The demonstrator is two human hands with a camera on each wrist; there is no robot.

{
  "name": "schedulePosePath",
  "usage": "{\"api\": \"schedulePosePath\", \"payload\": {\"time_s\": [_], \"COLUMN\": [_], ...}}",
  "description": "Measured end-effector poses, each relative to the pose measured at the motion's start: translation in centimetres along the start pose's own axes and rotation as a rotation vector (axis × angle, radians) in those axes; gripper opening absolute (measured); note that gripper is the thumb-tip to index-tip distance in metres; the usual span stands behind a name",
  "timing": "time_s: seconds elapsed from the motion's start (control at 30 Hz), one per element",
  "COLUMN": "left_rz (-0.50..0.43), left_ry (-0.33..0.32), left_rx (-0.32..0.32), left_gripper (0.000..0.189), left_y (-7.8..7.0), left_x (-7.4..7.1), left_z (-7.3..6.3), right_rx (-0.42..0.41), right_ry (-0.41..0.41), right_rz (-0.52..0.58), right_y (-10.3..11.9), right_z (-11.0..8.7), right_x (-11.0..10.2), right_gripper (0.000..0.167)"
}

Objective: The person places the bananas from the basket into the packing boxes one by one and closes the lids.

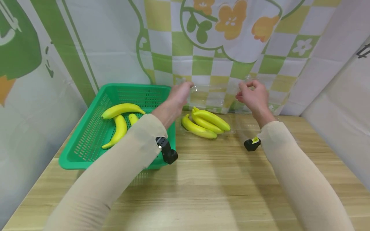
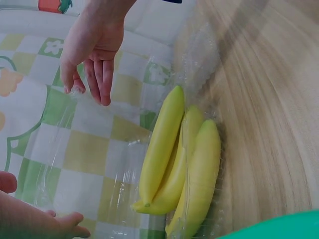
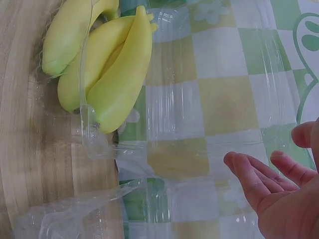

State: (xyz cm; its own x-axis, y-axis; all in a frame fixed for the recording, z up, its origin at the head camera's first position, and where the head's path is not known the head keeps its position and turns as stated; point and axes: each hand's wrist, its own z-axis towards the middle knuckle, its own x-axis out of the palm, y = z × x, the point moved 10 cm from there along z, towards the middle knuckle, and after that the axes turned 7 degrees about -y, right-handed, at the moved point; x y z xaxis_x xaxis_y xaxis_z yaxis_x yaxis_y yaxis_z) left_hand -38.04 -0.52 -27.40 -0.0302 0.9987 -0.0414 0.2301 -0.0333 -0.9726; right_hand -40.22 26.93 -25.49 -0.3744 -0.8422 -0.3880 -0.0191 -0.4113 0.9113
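Three yellow bananas (image 1: 206,123) lie side by side in the base of a clear plastic clamshell box (image 3: 90,134) on the table. The box's clear lid (image 2: 84,144) stands raised behind them, tilted up toward the patterned cloth. My left hand (image 1: 181,93) holds the lid's left corner, thumb on one side and fingers on the other. At the opposite corner, my right hand (image 1: 255,96) holds the lid between thumb and fingers, the other fingers stretched out in the left wrist view. The bananas touch neither hand.
A green slotted basket (image 1: 67,160) with more bananas (image 1: 118,131) stands at the left, partly behind my left forearm. More clear plastic (image 3: 55,219) lies right of the box. A checked, flowered cloth (image 1: 182,61) hangs at the back of the wooden table (image 1: 202,192).
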Motion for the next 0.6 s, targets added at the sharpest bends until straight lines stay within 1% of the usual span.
{"api": "schedulePosePath", "payload": {"time_s": [0.27, 0.4, 0.5, 0.6], "left_rz": [0.005, 0.041, 0.071, 0.121], "left_ry": [-0.017, -0.029, -0.035, -0.007], "left_rx": [0.01, -0.002, -0.003, 0.008], "left_gripper": [0.069, 0.071, 0.071, 0.07], "left_y": [0.2, 0.5, 0.8, 0.9], "left_x": [0.1, 0.1, 0.2, 0.9], "left_z": [0.0, -0.1, -0.5, -1.1], "right_rx": [0.029, 0.036, 0.035, 0.05], "right_ry": [-0.007, -0.005, 0.006, 0.03], "right_rz": [0.022, 0.005, -0.01, 0.001], "right_y": [-0.4, -0.9, -1.5, -2.3], "right_z": [0.1, 0.0, -0.5, -1.0], "right_x": [0.0, -0.1, -0.1, -0.2], "right_gripper": [0.028, 0.026, 0.023, 0.025]}}
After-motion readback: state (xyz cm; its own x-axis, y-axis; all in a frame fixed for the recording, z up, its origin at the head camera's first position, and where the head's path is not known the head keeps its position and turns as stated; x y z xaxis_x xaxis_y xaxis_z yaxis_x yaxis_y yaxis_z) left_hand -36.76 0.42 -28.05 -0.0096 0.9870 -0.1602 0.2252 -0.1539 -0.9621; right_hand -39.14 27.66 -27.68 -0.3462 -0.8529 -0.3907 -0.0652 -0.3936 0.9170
